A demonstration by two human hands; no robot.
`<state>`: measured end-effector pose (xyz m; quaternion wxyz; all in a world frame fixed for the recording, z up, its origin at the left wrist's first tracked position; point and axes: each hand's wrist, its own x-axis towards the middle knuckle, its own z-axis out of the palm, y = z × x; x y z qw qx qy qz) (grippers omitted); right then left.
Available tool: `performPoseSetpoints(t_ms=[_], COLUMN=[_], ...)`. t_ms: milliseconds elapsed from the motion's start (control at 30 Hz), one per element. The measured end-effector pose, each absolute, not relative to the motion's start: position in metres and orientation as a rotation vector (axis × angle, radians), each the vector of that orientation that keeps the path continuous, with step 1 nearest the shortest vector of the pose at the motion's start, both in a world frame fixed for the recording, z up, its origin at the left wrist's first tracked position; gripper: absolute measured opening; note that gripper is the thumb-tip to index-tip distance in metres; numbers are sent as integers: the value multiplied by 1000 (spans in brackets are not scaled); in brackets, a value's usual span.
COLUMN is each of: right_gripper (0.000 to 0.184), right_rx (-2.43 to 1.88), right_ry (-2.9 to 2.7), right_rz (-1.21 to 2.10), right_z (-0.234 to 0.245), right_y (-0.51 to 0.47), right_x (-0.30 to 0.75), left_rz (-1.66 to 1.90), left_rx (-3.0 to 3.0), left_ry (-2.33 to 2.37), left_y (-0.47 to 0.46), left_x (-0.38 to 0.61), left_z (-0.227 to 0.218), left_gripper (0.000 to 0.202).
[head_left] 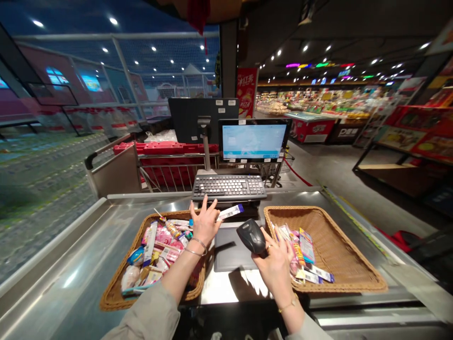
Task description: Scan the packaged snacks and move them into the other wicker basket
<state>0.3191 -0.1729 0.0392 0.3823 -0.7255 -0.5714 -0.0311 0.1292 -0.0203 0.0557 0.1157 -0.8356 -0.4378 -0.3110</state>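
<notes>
Scanning step in hand, by the look of it: left hand [204,225] held a slim white-and-blue packet [230,211] up over the front edge of the keyboard [229,186]. It was pinched at one end, with the other fingers [204,203] splayed wide. Right hand [278,264] was wrapped round a black handheld scanner [251,235], just below and right of the packet, over the dark mat [230,252]. Scanner and packet were near each other but apart. Next move would call for the packet's barcode to be turned to face the scanner head (code side not readable here). Left basket [116,290], wicker, sat on the steel bench [71,278] under the left forearm, piled with mixed snack packets [159,250], mostly pink and white wrappers. Right basket [354,278], same wicker, held only a few packets [305,257], bunched at its left side by the right hand; the rest of its floor showed. A monitor [253,140] was lit behind the keyboard. Shopping carts were parked beyond the bench.
</notes>
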Motion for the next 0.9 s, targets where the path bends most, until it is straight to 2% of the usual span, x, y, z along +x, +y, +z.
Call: performPoseSetpoints(t_ms=[433, 667, 900], right_gripper=[22, 39, 29], right_rx=[-1920, -1949, -2028], right_ry=[-1327, -1270, -1210], right_rz=[-197, -277, -266], right_z=[37, 37, 36], right_y=[-193, -204, -213], right_x=[338, 347, 355], left_rz=[-947, -928, -936], left_rx=[-2556, -2610, -2653], left_ry=[-1149, -1093, -1021], left_y=[-21, -24, -24], left_x=[167, 185, 205], left_z=[56, 59, 57], left_gripper=[5, 6, 7])
